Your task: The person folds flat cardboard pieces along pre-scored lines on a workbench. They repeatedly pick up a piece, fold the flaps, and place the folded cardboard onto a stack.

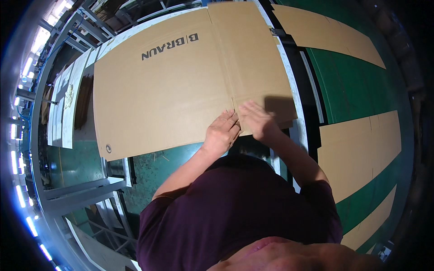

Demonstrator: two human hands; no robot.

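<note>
A large flat brown cardboard box blank (pixel 158 95) with dark print lies on the worktable before me. A crease and a short slot run through its right part, setting off a side panel (pixel 248 58). At the near edge, just left of the slot, my left hand (pixel 221 132) is on the cardboard with its fingers bent and held together. My right hand (pixel 257 118) is on the side panel just right of the slot, its fingers stretched out and slightly smeared by motion. The undersides of both hands are hidden.
Right of the table a green conveyor belt (pixel 346 86) carries more flat cardboard blanks (pixel 357 149). Brown sheets stand stacked by a white-topped table (pixel 68 99) at the left. Grey metal framing (pixel 81 196) is at the lower left, above a green floor.
</note>
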